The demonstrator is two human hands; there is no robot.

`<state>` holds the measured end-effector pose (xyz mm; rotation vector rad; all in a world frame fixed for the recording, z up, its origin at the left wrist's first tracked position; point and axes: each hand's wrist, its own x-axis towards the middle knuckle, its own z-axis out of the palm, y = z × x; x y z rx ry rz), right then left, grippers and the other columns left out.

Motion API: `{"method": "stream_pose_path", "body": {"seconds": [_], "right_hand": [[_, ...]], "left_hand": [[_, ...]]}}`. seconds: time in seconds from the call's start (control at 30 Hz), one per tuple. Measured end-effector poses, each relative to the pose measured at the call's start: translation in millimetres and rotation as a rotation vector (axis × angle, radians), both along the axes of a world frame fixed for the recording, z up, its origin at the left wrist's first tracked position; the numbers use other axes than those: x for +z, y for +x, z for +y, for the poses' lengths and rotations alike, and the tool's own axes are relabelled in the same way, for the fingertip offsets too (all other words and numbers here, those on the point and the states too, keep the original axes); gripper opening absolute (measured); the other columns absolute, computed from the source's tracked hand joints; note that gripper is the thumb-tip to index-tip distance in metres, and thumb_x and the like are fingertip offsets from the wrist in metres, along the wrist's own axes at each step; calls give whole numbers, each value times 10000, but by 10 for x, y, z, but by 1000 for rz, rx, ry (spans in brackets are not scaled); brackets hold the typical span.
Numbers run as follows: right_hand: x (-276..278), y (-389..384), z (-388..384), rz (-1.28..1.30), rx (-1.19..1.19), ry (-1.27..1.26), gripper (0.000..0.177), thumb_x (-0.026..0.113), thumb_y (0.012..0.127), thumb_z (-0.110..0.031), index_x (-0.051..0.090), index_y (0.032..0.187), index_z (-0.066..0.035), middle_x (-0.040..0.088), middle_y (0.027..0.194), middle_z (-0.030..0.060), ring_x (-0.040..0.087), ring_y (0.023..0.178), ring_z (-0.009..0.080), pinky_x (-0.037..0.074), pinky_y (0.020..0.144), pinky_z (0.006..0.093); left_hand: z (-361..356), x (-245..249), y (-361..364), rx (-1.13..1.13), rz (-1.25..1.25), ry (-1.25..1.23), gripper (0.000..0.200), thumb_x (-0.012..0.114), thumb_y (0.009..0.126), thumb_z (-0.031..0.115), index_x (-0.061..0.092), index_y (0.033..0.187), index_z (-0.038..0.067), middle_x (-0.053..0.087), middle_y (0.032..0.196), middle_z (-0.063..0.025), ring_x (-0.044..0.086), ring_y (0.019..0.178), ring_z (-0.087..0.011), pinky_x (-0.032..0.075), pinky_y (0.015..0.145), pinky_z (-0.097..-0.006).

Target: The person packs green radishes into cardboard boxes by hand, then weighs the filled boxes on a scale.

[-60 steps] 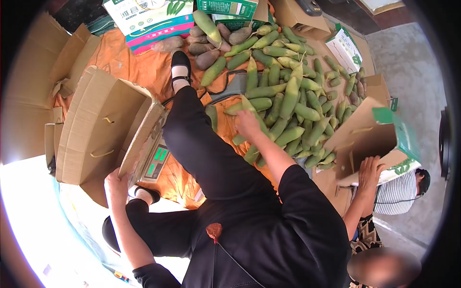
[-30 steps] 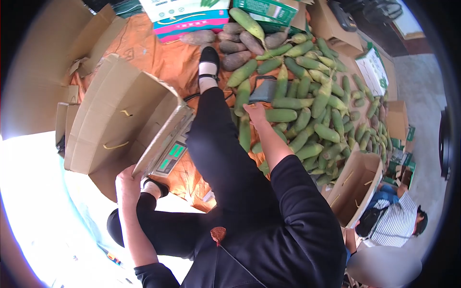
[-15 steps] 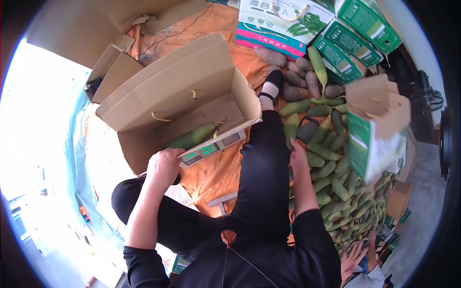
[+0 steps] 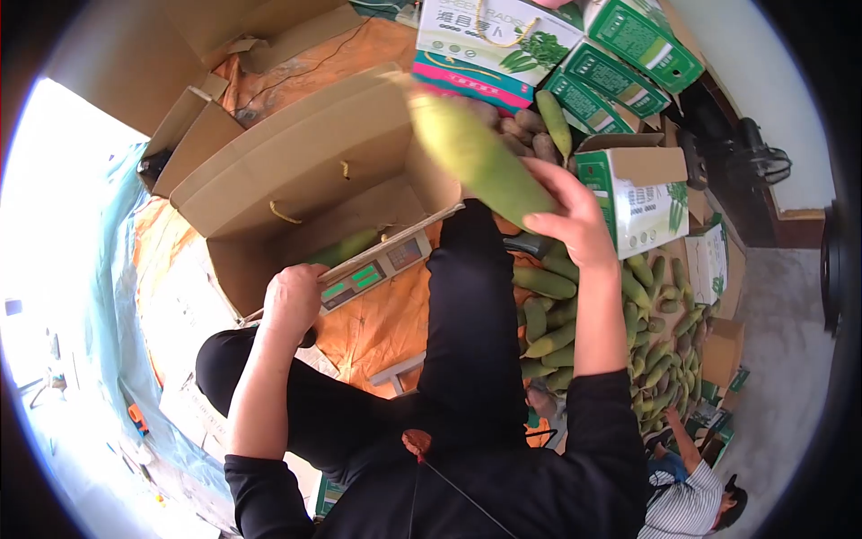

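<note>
My right hand [image 4: 575, 216] is wrapped round the thick end of a large green radish [image 4: 476, 157], raised above the floor, its pale tip slightly blurred and pointing up-left toward the open carton. At the near rim of that cardboard carton [image 4: 296, 144], my left hand [image 4: 294, 292] is closed on the edge. One green radish [image 4: 344, 248] lies inside on the carton's bottom. A scale display [image 4: 364, 276] with green lit digits shows just in front of the carton's near wall.
A pile of green radishes [image 4: 660, 368] covers the floor at right. Printed cartons [image 4: 642, 45] and a white gift box [image 4: 494, 36] stand at the top. An open green-and-white box [image 4: 651, 216] stands by the pile. Another person [image 4: 691, 503] is at lower right.
My right hand has risen from the pile with a radish in it. My left hand stays on the carton rim. The green-and-white box at right has come down beside the pile.
</note>
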<state>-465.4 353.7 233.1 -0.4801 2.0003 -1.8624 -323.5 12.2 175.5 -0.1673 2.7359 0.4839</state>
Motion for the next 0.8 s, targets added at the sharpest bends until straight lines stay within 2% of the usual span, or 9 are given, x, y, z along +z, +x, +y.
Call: {"method": "stream_pose_path", "body": {"seconds": [0.07, 0.13, 0.27, 0.33, 0.47, 0.53, 0.67, 0.77, 0.8], "right_hand": [[256, -90, -285, 62, 142, 131, 648, 706, 717, -65, 465, 1308, 41, 558, 1244, 92, 525, 1159, 182, 402, 989, 323], [153, -206, -604, 211, 247, 142, 557, 688, 736, -48, 515, 1262, 15, 595, 1188, 108, 567, 1089, 182, 435, 944, 312], [-119, -247, -1278, 397, 359, 521, 497, 703, 726, -150, 570, 1194, -47, 628, 1064, 212, 608, 987, 334, 477, 882, 378], [-352, -267, -1534, 429, 428, 599, 491, 702, 725, -190, 585, 1187, -69, 644, 1057, 185, 593, 1010, 355, 475, 885, 414], [-621, -230, -1871, 557, 543, 917, 422, 689, 741, -175, 611, 1148, -101, 671, 1024, 128, 586, 1045, 310, 480, 876, 422], [-701, -281, -1818, 551, 478, 841, 337, 649, 772, -144, 625, 1103, -88, 680, 973, 121, 608, 1001, 300, 485, 852, 414], [-433, -471, -1387, 534, 129, 306, 202, 573, 827, -125, 639, 1009, -67, 683, 902, 124, 651, 850, 297, 509, 753, 378], [-446, -761, -722, 530, -148, 390, 168, 599, 850, -156, 664, 988, -86, 672, 836, 135, 662, 742, 267, 503, 641, 335], [-461, -873, -449, 639, -239, 475, 154, 587, 857, -137, 664, 978, -80, 670, 828, 133, 652, 729, 292, 506, 653, 364]], "left_hand": [[38, 67, -33, 70, -57, 10, 246, 598, 808, 124, 683, 1037, 95, 672, 902, -160, 640, 885, -324, 508, 807, -406], [5, -5, -36, 57, -54, 8, 241, 605, 799, 143, 687, 1022, 100, 665, 909, -180, 634, 887, -337, 502, 808, -417], [30, 46, -78, 54, -85, -4, 246, 608, 793, 142, 685, 1019, 85, 661, 919, -187, 630, 897, -342, 497, 809, -424], [25, 49, -78, 53, -104, -21, 249, 610, 791, 141, 685, 1019, 79, 660, 924, -190, 629, 901, -345, 495, 811, -427], [-3, 4, -63, 60, -72, 16, 261, 617, 787, 140, 681, 1029, 66, 658, 929, -199, 626, 908, -353, 488, 820, -432], [2, 11, -66, 68, -79, 8, 263, 616, 787, 141, 680, 1030, 64, 658, 931, -199, 625, 907, -356, 487, 818, -433], [10, 51, -65, 70, -86, 33, 255, 613, 779, 128, 683, 1014, 61, 655, 913, -204, 622, 898, -363, 485, 811, -437], [31, 33, -58, 54, -47, 62, 251, 607, 771, 114, 687, 1003, 64, 654, 897, -205, 622, 887, -365, 486, 800, -437], [34, 34, -52, 53, -48, 62, 252, 605, 769, 111, 688, 1003, 65, 654, 894, -204, 623, 883, -366, 486, 797, -437]]}}
